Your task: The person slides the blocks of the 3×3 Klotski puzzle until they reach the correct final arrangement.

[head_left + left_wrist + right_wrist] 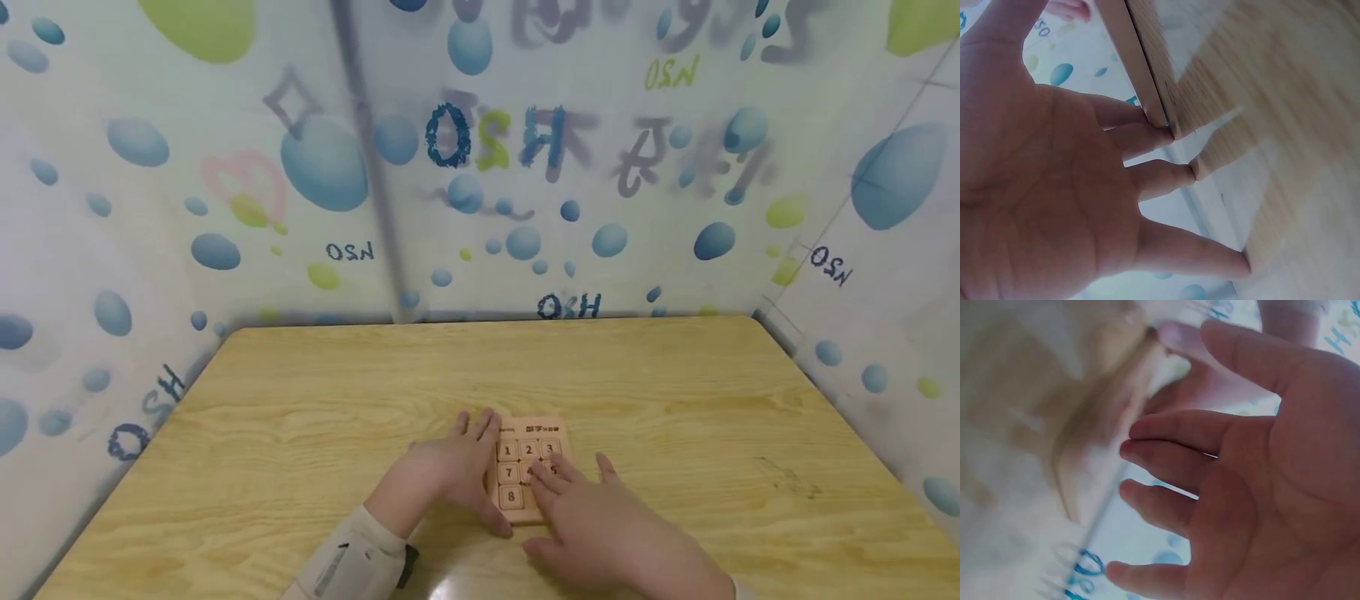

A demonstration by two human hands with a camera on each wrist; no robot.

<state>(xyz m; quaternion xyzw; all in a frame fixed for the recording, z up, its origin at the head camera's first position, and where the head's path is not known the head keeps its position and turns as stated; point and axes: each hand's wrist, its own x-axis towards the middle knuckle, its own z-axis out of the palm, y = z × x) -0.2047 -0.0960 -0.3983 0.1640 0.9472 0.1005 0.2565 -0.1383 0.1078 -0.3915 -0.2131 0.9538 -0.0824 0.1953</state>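
A wooden sliding number puzzle (555,422) lies flat on the table, its tiles 1, 2 and 3 along the top row. Below them show 7, a partly covered 4 and 5, then 8. My left hand (457,467) rests along the puzzle's left edge, its thumb by the lower left corner. Fairly straight fingers (1166,178) reach the tabletop beside the frame in the left wrist view. Over the tiles' right side lies my right hand (600,525), its extended fingertips at the 4 and 5 and hiding the lower right part.
The light wood table (315,375) stretches out around the puzzle. Behind it and at both sides stand pale walls (487,250) printed with blue and green drops and letters. A light sleeve with a strap (352,554) covers the left wrist.
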